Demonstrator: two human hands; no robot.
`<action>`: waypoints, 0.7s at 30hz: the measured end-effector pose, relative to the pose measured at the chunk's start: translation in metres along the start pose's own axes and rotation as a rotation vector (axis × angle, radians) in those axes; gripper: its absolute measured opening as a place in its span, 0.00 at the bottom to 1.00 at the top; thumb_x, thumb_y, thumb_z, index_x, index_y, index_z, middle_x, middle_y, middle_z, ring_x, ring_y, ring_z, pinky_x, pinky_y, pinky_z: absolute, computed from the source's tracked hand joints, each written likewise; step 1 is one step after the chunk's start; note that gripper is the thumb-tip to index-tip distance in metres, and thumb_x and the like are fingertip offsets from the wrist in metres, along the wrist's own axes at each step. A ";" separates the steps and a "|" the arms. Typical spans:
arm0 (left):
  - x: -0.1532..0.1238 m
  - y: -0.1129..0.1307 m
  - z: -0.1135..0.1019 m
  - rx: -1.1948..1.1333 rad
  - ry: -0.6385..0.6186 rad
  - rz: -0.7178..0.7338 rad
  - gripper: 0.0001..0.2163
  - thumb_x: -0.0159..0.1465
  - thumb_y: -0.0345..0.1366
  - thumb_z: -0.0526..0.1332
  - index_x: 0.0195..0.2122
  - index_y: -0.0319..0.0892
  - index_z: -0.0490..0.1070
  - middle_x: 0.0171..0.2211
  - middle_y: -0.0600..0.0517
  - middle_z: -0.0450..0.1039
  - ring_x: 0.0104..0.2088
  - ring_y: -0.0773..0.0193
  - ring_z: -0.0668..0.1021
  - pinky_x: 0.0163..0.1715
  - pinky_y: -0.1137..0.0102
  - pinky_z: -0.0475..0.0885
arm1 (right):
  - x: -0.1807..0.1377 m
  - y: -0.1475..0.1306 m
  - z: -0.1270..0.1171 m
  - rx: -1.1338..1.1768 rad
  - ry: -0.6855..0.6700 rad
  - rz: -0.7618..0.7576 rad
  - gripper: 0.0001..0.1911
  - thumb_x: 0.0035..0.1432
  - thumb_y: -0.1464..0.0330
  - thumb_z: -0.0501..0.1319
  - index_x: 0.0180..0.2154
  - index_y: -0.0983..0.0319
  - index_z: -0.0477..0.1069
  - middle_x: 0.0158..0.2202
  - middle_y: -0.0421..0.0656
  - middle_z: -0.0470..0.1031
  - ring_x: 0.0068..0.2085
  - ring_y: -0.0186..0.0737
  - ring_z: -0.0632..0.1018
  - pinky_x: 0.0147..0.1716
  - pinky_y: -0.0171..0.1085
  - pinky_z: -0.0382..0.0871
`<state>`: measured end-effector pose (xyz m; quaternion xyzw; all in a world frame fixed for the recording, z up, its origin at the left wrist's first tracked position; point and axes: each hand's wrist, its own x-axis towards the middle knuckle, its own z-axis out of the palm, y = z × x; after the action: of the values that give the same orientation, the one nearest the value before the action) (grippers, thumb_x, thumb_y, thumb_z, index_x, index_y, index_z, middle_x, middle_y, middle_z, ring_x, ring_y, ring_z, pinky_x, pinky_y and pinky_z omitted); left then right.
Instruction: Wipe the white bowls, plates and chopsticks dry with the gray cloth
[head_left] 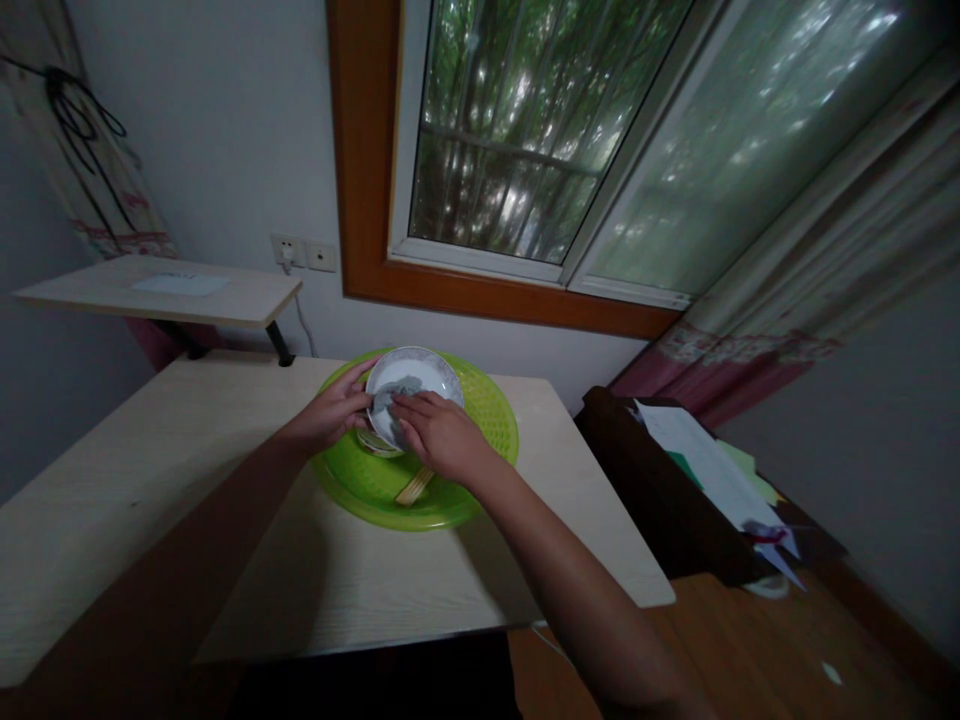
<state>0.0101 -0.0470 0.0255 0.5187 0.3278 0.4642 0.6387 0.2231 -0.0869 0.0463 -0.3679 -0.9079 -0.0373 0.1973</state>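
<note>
My left hand (335, 408) grips the left rim of a white bowl (439, 372) with a patterned edge, tilted so its inside faces me. Against the inside of the bowl, my right hand (442, 432) presses a grey cloth (397, 390) under its fingers. Both hands are above a bright green plastic basket (499, 410) with a perforated bottom. Another dish (380, 447) sits in the basket beneath the bowl, mostly hidden. Wooden chopsticks (415, 486) lie in the basket below my right hand, partly covered by it.
The basket stands on a pale wooden table (360, 590). A raised shelf (255, 300) with a paper (182, 284) on it is at the back left. Wall sockets (304, 252) and a window (517, 150) are behind. Papers (705, 465) lie on dark furniture at right.
</note>
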 end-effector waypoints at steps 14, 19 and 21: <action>-0.001 -0.001 -0.003 0.013 0.037 0.035 0.38 0.56 0.29 0.65 0.68 0.46 0.54 0.48 0.43 0.75 0.31 0.65 0.78 0.26 0.74 0.76 | -0.007 0.023 -0.001 -0.217 0.013 0.307 0.21 0.71 0.64 0.48 0.49 0.67 0.75 0.52 0.53 0.77 0.54 0.49 0.71 0.57 0.46 0.62; 0.001 -0.002 -0.004 0.025 0.050 0.032 0.37 0.56 0.29 0.65 0.68 0.46 0.55 0.48 0.43 0.76 0.30 0.66 0.78 0.24 0.77 0.73 | -0.012 0.013 -0.017 -0.147 -0.195 0.291 0.21 0.70 0.66 0.49 0.37 0.66 0.78 0.38 0.51 0.81 0.43 0.44 0.77 0.48 0.40 0.66; 0.003 -0.003 -0.005 0.024 0.063 0.036 0.38 0.56 0.29 0.65 0.68 0.46 0.55 0.49 0.43 0.75 0.31 0.65 0.79 0.24 0.76 0.74 | -0.011 0.011 -0.021 -0.046 -0.242 0.253 0.20 0.69 0.66 0.50 0.36 0.66 0.78 0.38 0.50 0.81 0.41 0.42 0.78 0.47 0.38 0.66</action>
<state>0.0071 -0.0429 0.0217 0.5174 0.3439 0.4877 0.6133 0.2443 -0.0905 0.0604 -0.4852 -0.8705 0.0116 0.0813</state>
